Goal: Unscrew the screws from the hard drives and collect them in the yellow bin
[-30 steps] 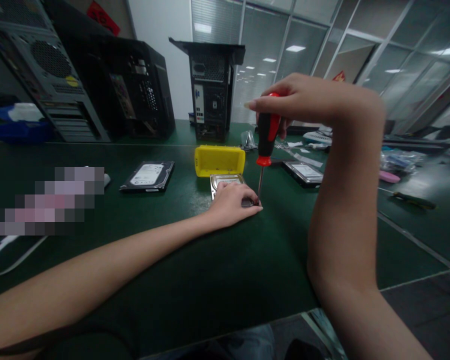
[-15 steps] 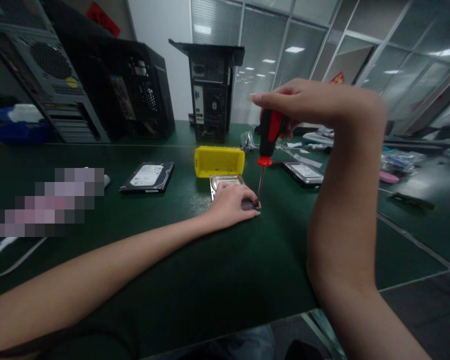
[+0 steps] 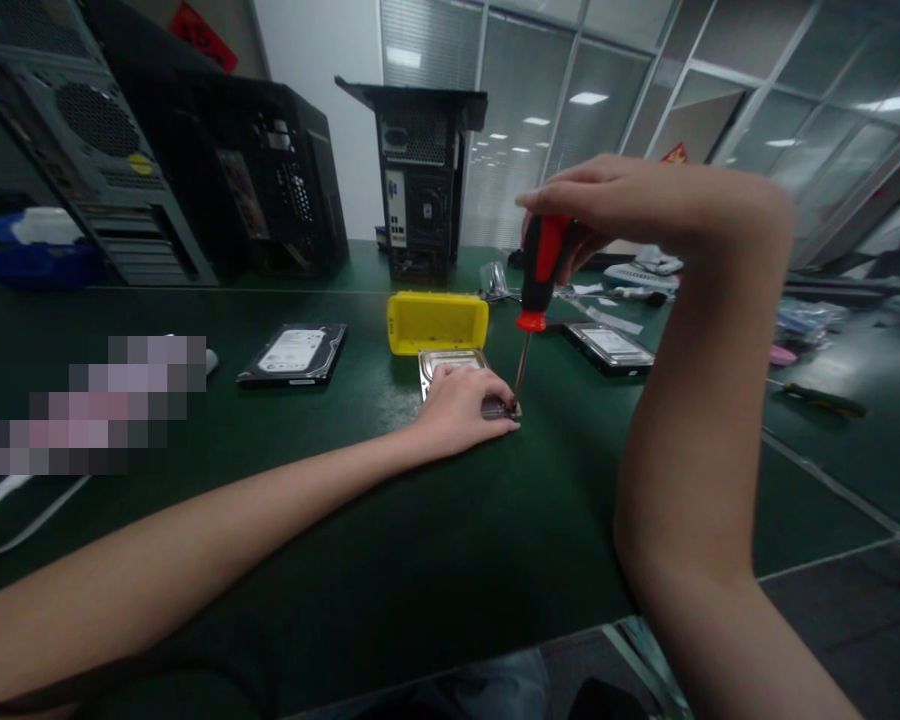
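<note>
Under my left hand (image 3: 465, 408) lies a hard drive (image 3: 450, 358), partly covered by the fingers that grip it against the green table. My right hand (image 3: 581, 205) is wrapped round the top of a red and black screwdriver (image 3: 541, 265). The screwdriver stands nearly upright, its tip down at the drive's right end beside my left fingertips. What the tip touches is too small to make out. Just behind the drive, a yellow plastic tray (image 3: 438, 325) rests on the table.
Further hard drives lie to the left (image 3: 294, 352) and right (image 3: 611, 346). Computer cases (image 3: 424, 190) stand along the back. A second screwdriver (image 3: 821, 398) lies at the far right, near plastic bags (image 3: 810, 322). A blurred-out object (image 3: 112, 400) with a white strap is at left.
My right wrist and forearm have shifted slightly to the right, and the hand has turned a little on the screwdriver handle. My left hand stays on the hard drive.
</note>
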`<state>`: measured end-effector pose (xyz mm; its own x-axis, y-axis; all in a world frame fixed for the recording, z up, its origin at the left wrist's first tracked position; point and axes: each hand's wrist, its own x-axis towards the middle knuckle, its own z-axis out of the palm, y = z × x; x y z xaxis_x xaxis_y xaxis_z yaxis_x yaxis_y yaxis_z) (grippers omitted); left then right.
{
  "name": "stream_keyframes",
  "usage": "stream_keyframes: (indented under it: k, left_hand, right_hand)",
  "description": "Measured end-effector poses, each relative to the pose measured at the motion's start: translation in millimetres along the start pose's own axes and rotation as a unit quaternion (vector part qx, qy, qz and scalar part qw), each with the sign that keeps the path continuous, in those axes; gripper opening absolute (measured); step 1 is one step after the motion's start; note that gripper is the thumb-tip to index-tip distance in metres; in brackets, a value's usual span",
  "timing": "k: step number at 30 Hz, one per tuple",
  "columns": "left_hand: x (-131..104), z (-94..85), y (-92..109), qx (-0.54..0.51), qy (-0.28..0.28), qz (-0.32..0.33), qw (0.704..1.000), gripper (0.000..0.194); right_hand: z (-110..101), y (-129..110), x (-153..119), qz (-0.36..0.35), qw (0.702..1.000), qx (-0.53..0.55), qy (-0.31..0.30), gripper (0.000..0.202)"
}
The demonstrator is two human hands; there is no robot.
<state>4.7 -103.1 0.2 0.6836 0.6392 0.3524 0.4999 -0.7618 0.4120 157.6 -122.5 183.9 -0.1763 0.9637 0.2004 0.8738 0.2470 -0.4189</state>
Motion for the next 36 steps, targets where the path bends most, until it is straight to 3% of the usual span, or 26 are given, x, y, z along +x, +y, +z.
stream_keyframes:
  k: [4, 17, 23, 30, 36]
  left_hand:
    - [-1, -0.7, 0, -0.004, 0.0, -0.003, 1.0, 0.019]
    - [0, 1.3, -2, -0.003, 0.006, 0.007, 1.0, 0.018]
    - [-1, 1.0, -2, 0.0, 0.009, 0.007, 1.0, 0.016]
    - [-1, -0.7, -1, -0.001, 0.006, 0.005, 1.0, 0.018]
    - [-3, -1.1, -2, 0.019, 0.006, 0.001, 1.0, 0.02]
  right_hand:
    - [-3, 2, -2, -0.027, 0.999, -0.021, -0.004, 0.044]
    - [-9, 14, 1, -0.042, 0.999, -0.005, -0.022, 0.028]
    - [-8, 13, 0, -0.01, 1.0, -0.027, -0.001, 0.037]
    - [-9, 12, 1, -0.025, 0.999, -0.044, -0.002, 0.058]
    - [-14, 22, 5, -0.063, 0.993, -0.1, 0.002, 0.052]
